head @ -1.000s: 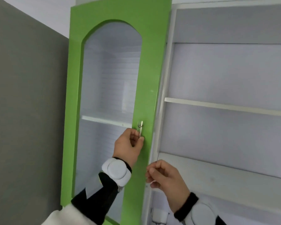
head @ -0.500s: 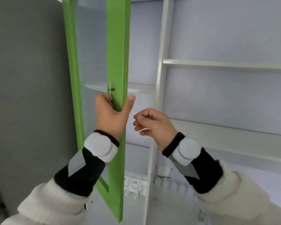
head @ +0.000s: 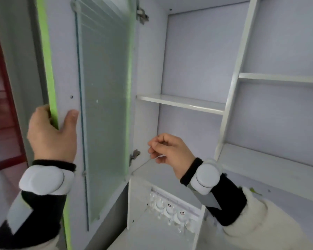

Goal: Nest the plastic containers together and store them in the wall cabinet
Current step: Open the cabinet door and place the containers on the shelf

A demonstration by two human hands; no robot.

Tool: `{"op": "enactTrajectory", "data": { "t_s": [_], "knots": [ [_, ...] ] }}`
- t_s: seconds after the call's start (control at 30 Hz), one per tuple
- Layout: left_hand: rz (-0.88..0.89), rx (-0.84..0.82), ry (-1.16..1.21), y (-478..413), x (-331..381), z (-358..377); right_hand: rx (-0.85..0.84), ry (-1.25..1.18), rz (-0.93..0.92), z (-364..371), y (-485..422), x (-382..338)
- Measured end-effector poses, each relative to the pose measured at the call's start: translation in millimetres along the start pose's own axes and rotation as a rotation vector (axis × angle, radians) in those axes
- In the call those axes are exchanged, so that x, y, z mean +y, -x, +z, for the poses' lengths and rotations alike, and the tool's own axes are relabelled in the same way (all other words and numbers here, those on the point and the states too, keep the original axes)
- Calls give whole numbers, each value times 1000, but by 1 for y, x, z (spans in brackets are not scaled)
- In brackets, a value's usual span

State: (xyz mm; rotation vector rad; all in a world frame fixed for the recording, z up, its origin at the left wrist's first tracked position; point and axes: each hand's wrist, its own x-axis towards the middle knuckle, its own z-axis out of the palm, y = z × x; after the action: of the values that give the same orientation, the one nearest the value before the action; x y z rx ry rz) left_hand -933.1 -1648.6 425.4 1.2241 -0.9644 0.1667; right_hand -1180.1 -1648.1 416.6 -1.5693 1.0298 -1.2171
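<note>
Since the earlier frame the green-edged cabinet door (head: 101, 105) has swung wide, so its white inner face and frosted pane now fill the left half of the frame. The left hand (head: 51, 134) clamps the door's free edge at centre left, thumb on the inner face, fingers wrapped behind. The right hand (head: 170, 152) hangs loosely curled at centre, in front of the wall cabinet (head: 193, 60); whether it pinches anything I cannot tell. A bare shelf (head: 181, 102) crosses above it. The plastic containers are not visible.
</note>
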Motion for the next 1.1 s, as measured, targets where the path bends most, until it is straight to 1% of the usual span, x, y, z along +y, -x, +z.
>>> {"op": "enactTrajectory", "data": {
  "t_s": [0.1, 0.2, 0.3, 0.4, 0.43, 0.5, 0.53, 0.6, 0.63, 0.7, 0.73, 0.77, 0.8, 0.87, 0.93, 1.03, 1.1],
  "knots": [
    [-20, 51, -60, -20, -20, -1, -16, -1, 3, 4, -5, 4],
    [-58, 117, -40, -41, -45, 0, -29, 2, 13, 6, -12, 5],
    [-145, 123, -18, -60, -73, 5, -25, 8, 23, 5, -17, 8],
    [-215, 155, 30, -90, -131, 19, -9, 2, 30, 0, -20, 14],
    [-222, 176, 14, -106, -165, 30, 1, -2, 36, -2, -21, 16],
    [-207, 204, -43, -107, -196, 39, 8, -6, 44, -5, -22, 19],
    [-202, 233, -34, -97, -191, 48, 11, -7, 48, -6, -23, 20],
    [-227, 222, -58, -63, -135, 51, 19, -1, 56, -9, -23, 24],
    [-201, 186, -48, -49, -99, 51, 23, 1, 60, -10, -23, 25],
    [26, 36, 16, -18, -34, 51, 42, -1, 76, -13, -24, 30],
    [131, -47, 55, -2, -17, 58, 58, -6, 82, -17, -23, 33],
    [175, -143, 112, 11, -5, 62, 60, -5, 83, -18, -23, 34],
    [152, -261, 178, 27, 8, 72, 68, -2, 90, -21, -19, 35],
    [39, -461, 305, 53, 17, 96, 106, -1, 114, -31, -11, 42],
    [-26, -630, 376, 84, 21, 123, 177, -9, 152, -47, -1, 53],
    [-78, -805, 453, 127, 32, 145, 252, -10, 202, -69, 21, 68],
    [-107, -938, 501, 162, 45, 159, 335, -12, 247, -91, 42, 78]
  ]
}}
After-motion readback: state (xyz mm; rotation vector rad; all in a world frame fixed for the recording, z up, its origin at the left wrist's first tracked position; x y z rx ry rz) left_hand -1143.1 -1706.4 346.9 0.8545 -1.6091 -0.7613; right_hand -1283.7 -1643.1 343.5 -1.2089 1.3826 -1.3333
